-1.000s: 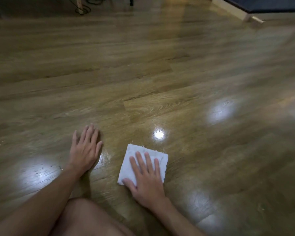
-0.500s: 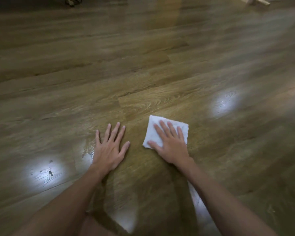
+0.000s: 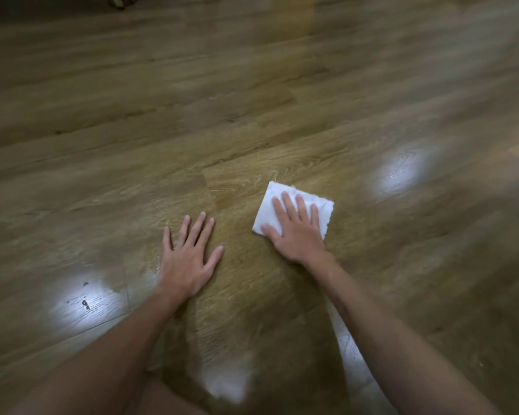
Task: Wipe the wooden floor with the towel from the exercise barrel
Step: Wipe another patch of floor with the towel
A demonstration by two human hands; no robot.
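Near the centre of the wooden floor (image 3: 252, 100), a folded white towel (image 3: 267, 214) lies flat under the right hand (image 3: 294, 232), whose straight fingers press it to the boards without gripping. Just left of it, apart from the cloth, the left hand (image 3: 189, 259) rests palm-down with fingers spread, holding nothing. Wiping appears under way: a damp sheen (image 3: 150, 265) shows beside the left hand, while two dark specks (image 3: 85, 304) at near left and the far boards seemingly remain to be covered.

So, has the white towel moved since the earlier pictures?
Yes. The white towel under the right hand slid forward, away from the person, nearer the plank end joint.
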